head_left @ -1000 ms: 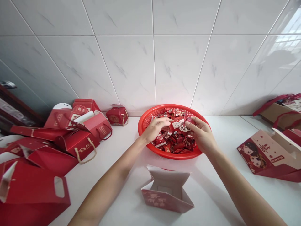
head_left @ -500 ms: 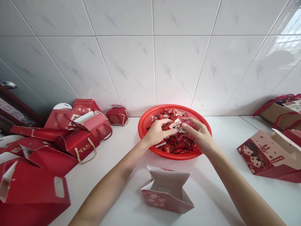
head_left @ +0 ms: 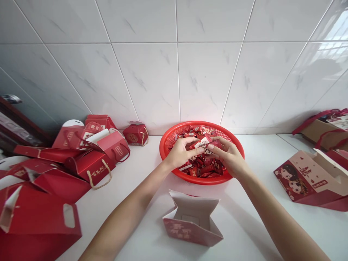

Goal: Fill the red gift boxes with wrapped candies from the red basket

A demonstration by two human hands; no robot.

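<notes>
Red wrapped candies fill a red oval plastic basket by the tiled wall. Over them, my left hand pinches a red and white candy packet between thumb and fingers. My right hand is closed on red candy packets at the right side of the same bunch, its thumb close to my left thumb. How many packets each hand holds cannot be made out. An open-topped red paper box with a white inside stands between my forearms, in front of the basket.
Several red gift boxes are heaped at the left. A small red box with a rope handle stands by the wall. On the right lie a pink box with printed cartoon faces and a brown box with red ribbon.
The packets between my hands have tilted slightly, and my right thumb has shifted a little left and down towards my left thumb. Both hands stay over the basket.
</notes>
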